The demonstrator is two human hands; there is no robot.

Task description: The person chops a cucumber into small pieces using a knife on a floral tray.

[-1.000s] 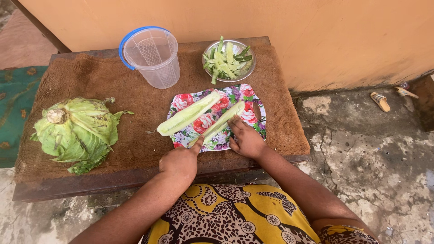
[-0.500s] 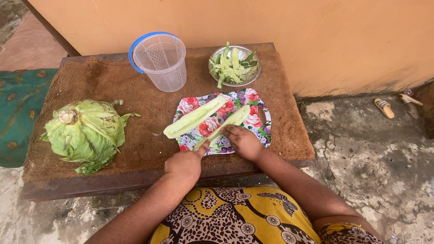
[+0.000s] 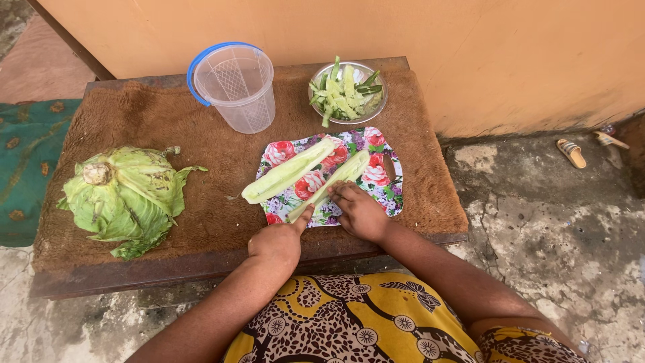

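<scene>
likely slick and firm, the peeled cucumber (image 3: 334, 183) wants pinning near its middle; right hand (image 3: 361, 210) presses it flat-fingered, left hand (image 3: 275, 243) clenched.

Left hand (image 3: 275, 243) fisted, thumb extended; right hand (image 3: 359, 210) lies flat, fingers spread.

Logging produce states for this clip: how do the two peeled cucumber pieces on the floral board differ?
The left cucumber piece lies free, with no hand on it; the right cucumber piece is pinned by the right hand, with the left hand at its near end. The left piece looks wider and overhangs the board onto the mat; the right piece stays on the board. Both are pale green, peeled and lie on parallel diagonals.
</scene>
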